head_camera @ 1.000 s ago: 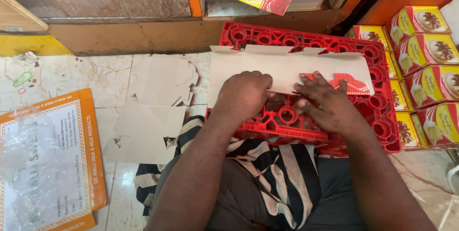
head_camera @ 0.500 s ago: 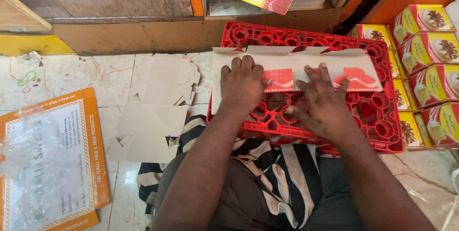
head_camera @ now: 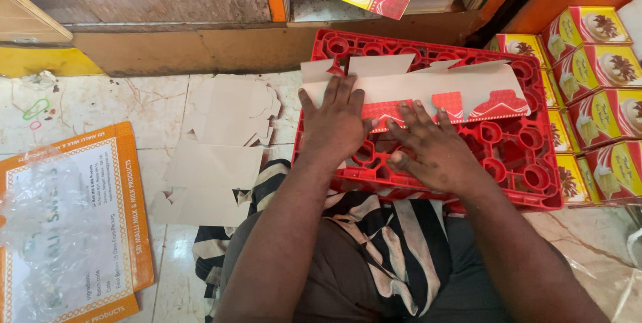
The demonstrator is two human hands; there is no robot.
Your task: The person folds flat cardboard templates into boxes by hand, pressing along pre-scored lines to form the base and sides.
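1. Two flat palms press one unfolded white-and-red cardboard box blank (head_camera: 428, 89) on the red plastic crate (head_camera: 535, 182).
2. Its long axis runs left-right, beyond the spread fingertips.
3. Left hand (head_camera: 332, 126) covers its left end; right hand (head_camera: 435, 149) sits mid-length.

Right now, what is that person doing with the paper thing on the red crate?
A person sits on the floor and presses both hands flat on a cardboard box blank lying across an upturned red plastic crate. The left hand holds down its left part, and the right hand pushes on a folded red-printed flap. More flat blanks lie on the tiles to the left, and finished yellow and red boxes are stacked on the right.
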